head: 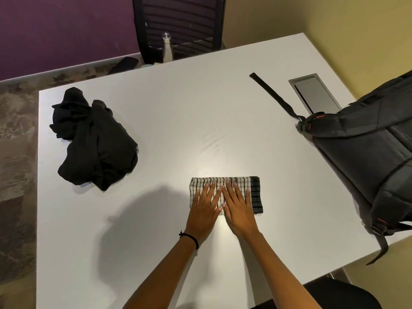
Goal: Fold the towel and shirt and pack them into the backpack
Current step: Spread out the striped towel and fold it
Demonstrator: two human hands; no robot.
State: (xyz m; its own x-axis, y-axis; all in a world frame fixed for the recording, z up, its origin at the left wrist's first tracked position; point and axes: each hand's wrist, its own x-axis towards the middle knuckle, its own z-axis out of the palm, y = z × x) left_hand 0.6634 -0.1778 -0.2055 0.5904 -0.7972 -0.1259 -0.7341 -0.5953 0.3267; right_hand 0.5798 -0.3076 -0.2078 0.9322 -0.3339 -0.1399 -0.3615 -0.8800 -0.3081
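Left hand [204, 211]: my fingers straight, pressing flat on the towel.
Right hand [239, 211]: flat too, touching my left.
Towel [256, 194]: folded, near middle of table [178, 108].
Shirt [93, 141]: crumpled, far left.
Backpack [367, 152]: lying at right edge.

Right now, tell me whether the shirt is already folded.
No, the shirt lies crumpled in a heap on the table.

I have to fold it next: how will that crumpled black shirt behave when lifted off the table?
The black shirt lies in a loose, creased heap, so it will probably sag and unfurl, not hold shape. It looks like thin cloth, so likely light. Pushed on the smooth white table, it would probably bunch or slide.
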